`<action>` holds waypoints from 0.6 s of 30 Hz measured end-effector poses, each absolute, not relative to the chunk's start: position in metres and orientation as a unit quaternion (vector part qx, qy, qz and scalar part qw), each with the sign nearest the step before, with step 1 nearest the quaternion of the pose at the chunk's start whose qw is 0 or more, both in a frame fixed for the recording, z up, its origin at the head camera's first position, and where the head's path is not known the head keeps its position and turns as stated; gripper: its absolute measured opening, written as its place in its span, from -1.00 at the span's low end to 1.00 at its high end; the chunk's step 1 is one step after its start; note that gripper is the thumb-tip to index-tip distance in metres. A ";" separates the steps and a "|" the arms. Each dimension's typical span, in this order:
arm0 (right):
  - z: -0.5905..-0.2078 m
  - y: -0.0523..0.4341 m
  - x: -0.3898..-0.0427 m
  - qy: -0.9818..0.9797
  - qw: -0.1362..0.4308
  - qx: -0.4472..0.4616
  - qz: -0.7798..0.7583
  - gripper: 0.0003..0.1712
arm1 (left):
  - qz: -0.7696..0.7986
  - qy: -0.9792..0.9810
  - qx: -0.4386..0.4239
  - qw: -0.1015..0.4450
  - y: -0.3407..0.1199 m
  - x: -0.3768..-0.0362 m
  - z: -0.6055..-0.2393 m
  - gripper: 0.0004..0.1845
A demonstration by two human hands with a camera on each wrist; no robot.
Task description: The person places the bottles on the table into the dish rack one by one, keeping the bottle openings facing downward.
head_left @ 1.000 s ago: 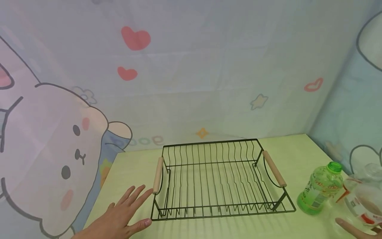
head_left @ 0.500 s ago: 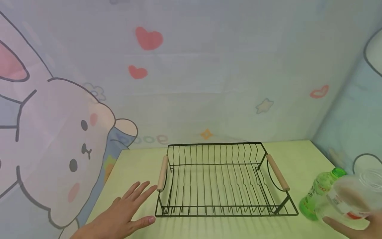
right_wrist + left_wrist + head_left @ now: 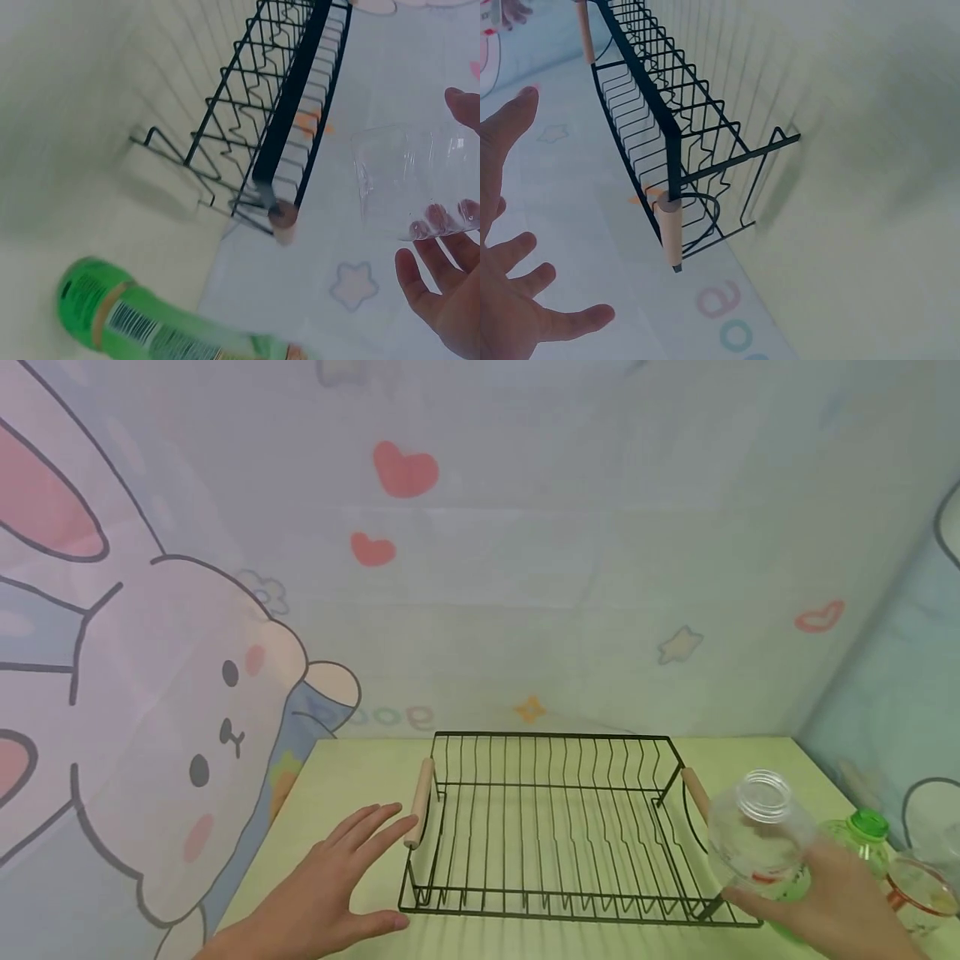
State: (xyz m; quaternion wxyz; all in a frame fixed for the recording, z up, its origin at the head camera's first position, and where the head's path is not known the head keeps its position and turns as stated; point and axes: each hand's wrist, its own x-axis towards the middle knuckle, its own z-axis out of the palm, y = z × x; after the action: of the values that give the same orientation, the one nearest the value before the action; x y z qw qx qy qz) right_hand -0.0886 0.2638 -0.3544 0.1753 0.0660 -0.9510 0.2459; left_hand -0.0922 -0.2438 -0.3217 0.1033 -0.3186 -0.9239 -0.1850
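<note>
- We see the clear plastic bottle (image 3: 761,835) in the right hand (image 3: 840,893), gripped between the thumb and the curled fingers and held up off the table (image 3: 352,768).
- Relative to that hand, the bottle lies on its inner side, toward the rack (image 3: 551,787); in the right wrist view we see the thumb above it and fingertips through its wall.
- Its ringed mouth is at the upper end in the head view, and we notice a bit of red low on its side.
- In our head view it overlaps the lower part of the rack's right wooden handle (image 3: 696,793); we cannot tell how near the two are.
- We find the left hand (image 3: 322,893) spread, thumb apart from the fingers, just beside the rack's left wooden handle (image 3: 422,802); the left wrist view shows a gap between them.
- The green bottle (image 3: 142,319) is on the table near the right hand, partly hidden in our head view.
- Farther right we see a clear container (image 3: 918,893) with an orange-red rim.
- Behind everything hangs a pale backdrop (image 3: 555,543) with a rabbit and hearts.
</note>
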 end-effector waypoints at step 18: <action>-0.355 0.197 -0.120 -0.893 0.244 0.280 0.254 -0.03 | -0.156 -0.854 -0.426 0.256 -0.194 -0.077 -0.274 0.02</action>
State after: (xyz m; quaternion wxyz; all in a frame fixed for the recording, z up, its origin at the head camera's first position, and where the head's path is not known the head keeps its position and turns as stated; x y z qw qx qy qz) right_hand -0.1200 0.1971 -0.3550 0.2441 0.2803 -0.8929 0.2539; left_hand -0.0772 -0.1940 -0.2741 0.2559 -0.4258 -0.8537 -0.1561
